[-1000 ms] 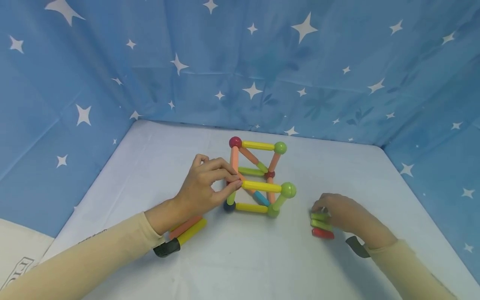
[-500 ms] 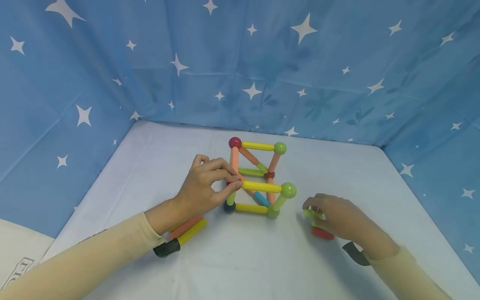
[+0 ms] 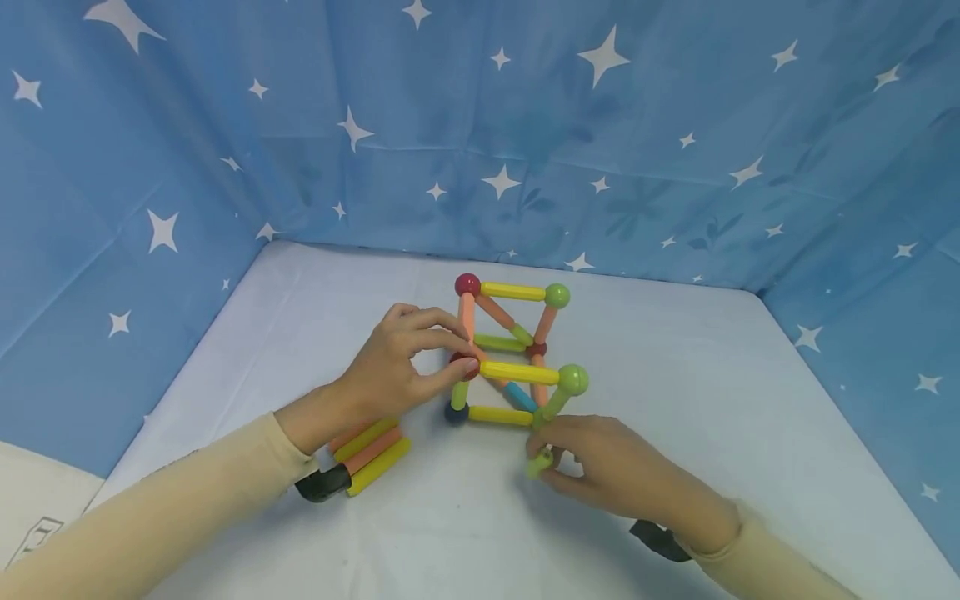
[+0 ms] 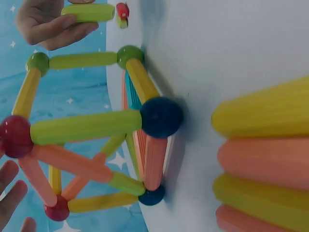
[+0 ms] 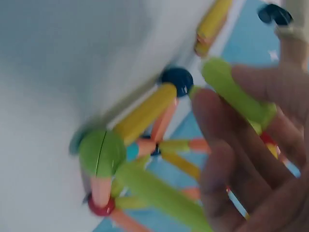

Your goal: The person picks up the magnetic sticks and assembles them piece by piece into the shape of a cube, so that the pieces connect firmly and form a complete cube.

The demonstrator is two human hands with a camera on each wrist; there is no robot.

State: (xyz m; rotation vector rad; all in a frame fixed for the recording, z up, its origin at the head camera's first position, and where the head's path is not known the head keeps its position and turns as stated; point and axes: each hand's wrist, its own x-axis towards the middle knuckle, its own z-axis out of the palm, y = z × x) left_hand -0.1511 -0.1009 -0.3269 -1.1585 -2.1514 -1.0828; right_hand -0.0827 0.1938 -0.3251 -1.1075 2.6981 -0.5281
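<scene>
A frame of coloured magnetic rods and balls stands on the white cloth, its upper front yellow rod running to a green ball. At that rod's left end my left hand pinches a red ball between thumb and fingers. My right hand grips a short green rod between thumb and fingers, just in front of the lower right green ball. Seen from the right wrist, the green rod is blurred and apart from the frame.
Several yellow and orange rods lie side by side under my left wrist. A short red rod and a green piece lie beyond the right hand in the left wrist view. A blue star-patterned curtain hangs around the table.
My right hand has picked up a short green rod from the small pile at right and carried it left to the frame. The left hand has stayed at the red ball, with its fingers slightly shifted.
</scene>
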